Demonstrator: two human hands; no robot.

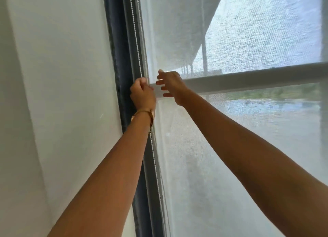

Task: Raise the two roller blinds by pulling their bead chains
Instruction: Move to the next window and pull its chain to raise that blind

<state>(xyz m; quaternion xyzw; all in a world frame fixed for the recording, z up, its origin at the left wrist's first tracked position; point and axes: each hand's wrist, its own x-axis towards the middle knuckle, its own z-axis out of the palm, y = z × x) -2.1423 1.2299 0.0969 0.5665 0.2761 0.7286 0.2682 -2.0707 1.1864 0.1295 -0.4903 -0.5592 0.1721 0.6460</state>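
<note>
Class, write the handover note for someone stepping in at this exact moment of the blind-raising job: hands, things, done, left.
Left hand: closed in a fist on the bead chain at the window's left edge, beside the dark frame.
Right hand: open, fingers spread, at the left end of the blind's bottom bar; contact unclear.
Sheer blind: covers the glass above and below that bar.
Done: chain gripped.
Left: pull the chain to raise this blind, then the second; whether a second chain is in view is unclear.

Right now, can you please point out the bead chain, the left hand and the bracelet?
bead chain [135, 41], head view, stretch above the fist
left hand [142, 93], head view, back of the closed fist
bracelet [142, 111], head view, band across the wrist
</note>
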